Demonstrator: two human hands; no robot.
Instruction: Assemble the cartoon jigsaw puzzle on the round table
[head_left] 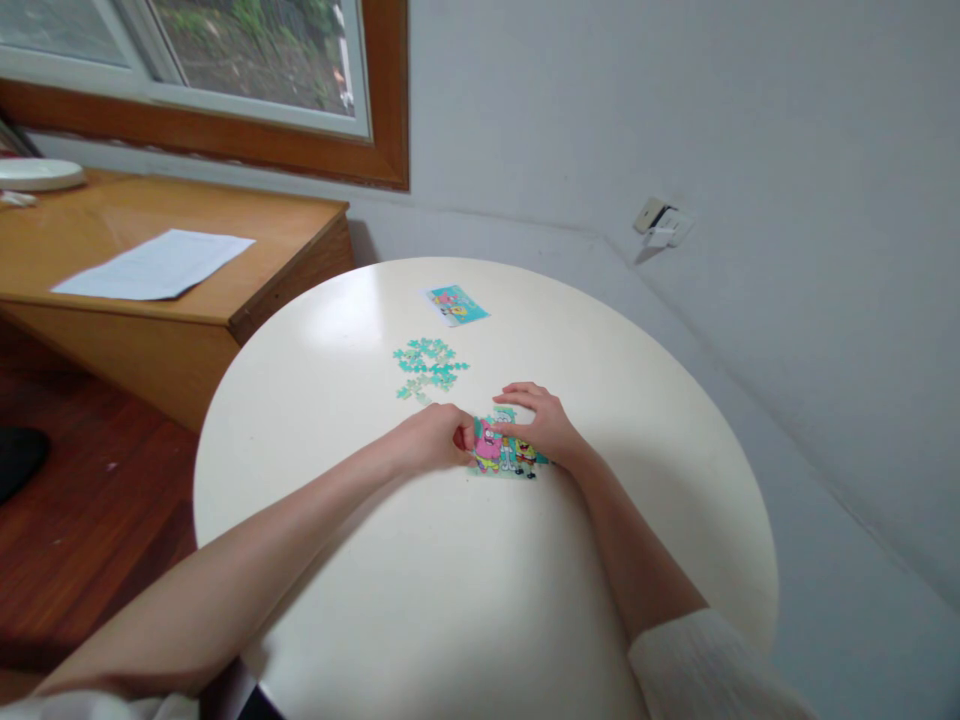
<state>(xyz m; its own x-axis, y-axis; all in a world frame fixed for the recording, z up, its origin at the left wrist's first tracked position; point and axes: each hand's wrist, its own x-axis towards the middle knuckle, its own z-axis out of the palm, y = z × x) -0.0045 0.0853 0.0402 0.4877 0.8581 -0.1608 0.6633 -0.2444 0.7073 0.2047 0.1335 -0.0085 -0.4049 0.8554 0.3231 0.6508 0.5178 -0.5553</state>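
A partly joined jigsaw puzzle (487, 455) with a pink starfish figure and a yellow square figure lies flat on the round white table (465, 580). At its left edge my left hand (442, 438) is closed, thumb and fingers pinched together; whatever they may hold is hidden. My right hand (541, 425) rests over the upper right of the puzzle with fingers spread, its thumb touching the picture and covering part of it. Several loose teal puzzle pieces (427, 367) lie in a cluster beyond my left hand.
A small reference picture card (456, 305) lies near the far side of the table. To the left stands a wooden desk (292, 215) with a sheet of paper (161, 265) on it. Behind are a white wall, a window (255, 50) and a wall socket (664, 222).
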